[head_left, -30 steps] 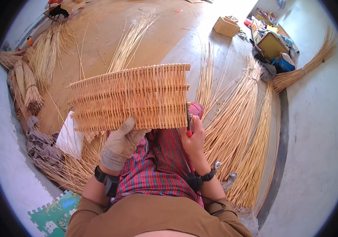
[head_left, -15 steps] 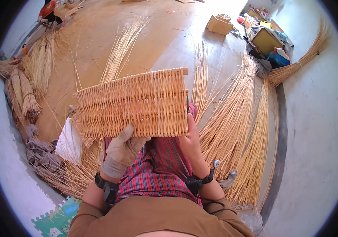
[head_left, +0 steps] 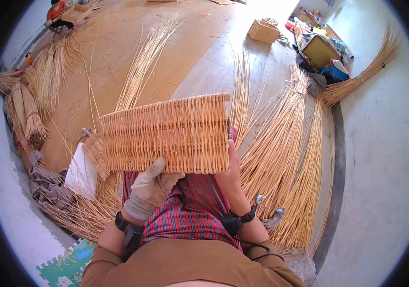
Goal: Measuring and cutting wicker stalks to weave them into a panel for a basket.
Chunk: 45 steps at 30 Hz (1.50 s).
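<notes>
A woven wicker panel (head_left: pixel 164 134) is held up above my lap (head_left: pixel 176 210), which is covered in red-and-blue plaid cloth. My left hand (head_left: pixel 154 186), in a pale work glove, grips its lower edge, thumb on the front. At the panel's right edge is my bare right hand (head_left: pixel 228 170), fingers closed and partly hidden behind the weave; a small dark bit shows above them, but what they hold is hidden. A second woven piece (head_left: pixel 97 155) lies beyond the panel's left end, beside a white sheet (head_left: pixel 80 172).
Straw-like bundles lie left (head_left: pixel 35 115) and right (head_left: pixel 285 143). Grey cloth (head_left: pixel 47 191) lies left, a green foam mat (head_left: pixel 66 268) lower left. A box-shaped basket (head_left: pixel 262 31) and piled belongings (head_left: pixel 321 50) are behind. A person in orange (head_left: pixel 57 14) sits far back left. A wall (head_left: pixel 376 167) runs right.
The panel and both my hands have moved down, the panel also slightly right at its left end. The red-handled tool visible in my right hand a second ago is now hidden behind the panel.
</notes>
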Motion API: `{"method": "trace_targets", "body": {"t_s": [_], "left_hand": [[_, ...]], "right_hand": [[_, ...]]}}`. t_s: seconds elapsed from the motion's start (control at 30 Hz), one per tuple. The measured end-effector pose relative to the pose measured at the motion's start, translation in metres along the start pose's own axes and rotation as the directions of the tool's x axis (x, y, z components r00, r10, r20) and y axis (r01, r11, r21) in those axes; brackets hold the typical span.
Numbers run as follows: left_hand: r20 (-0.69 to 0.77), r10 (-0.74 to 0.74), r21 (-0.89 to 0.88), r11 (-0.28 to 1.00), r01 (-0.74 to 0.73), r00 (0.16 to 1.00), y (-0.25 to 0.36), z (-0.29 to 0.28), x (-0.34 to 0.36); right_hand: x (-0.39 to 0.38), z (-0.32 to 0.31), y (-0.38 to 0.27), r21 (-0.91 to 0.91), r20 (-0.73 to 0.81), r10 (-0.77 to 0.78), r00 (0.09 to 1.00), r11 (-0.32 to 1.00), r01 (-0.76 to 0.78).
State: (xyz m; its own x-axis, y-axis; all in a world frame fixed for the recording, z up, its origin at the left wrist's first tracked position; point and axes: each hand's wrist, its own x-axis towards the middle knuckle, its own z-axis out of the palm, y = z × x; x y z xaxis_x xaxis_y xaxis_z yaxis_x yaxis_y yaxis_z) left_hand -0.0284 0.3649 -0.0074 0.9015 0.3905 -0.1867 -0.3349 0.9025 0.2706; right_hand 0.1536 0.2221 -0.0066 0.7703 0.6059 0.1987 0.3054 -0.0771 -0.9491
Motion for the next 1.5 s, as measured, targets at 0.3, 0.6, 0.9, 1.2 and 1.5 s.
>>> {"method": "trace_targets", "body": {"t_s": [0.3,0.6,0.9,1.2,1.5], "left_hand": [[-0.088,0.037,0.06,0.998,-0.032,0.995,-0.005,0.01,-0.002],[-0.088,0.017,0.032,0.999,-0.014,0.996,-0.006,0.01,-0.004],[-0.111,0.031,0.023,0.999,-0.028,0.993,-0.005,0.015,-0.007],[-0.176,-0.025,0.007,1.0,0.027,0.984,-0.004,0.002,-0.007],[-0.175,-0.053,0.037,0.997,0.06,0.983,-0.011,0.004,-0.013]], "right_hand": [[0.011,-0.021,0.028,-0.308,-0.113,0.028,0.993,0.949,-0.062],[-0.012,-0.007,0.035,0.051,0.059,0.022,0.998,0.998,-0.025],[-0.016,-0.013,0.003,0.033,0.119,0.059,0.991,0.997,-0.063],[-0.013,-0.012,0.028,-0.317,-0.092,0.046,0.995,0.946,-0.073],[0.004,-0.01,0.052,-0.229,-0.136,-0.14,0.981,0.968,0.107]]}}
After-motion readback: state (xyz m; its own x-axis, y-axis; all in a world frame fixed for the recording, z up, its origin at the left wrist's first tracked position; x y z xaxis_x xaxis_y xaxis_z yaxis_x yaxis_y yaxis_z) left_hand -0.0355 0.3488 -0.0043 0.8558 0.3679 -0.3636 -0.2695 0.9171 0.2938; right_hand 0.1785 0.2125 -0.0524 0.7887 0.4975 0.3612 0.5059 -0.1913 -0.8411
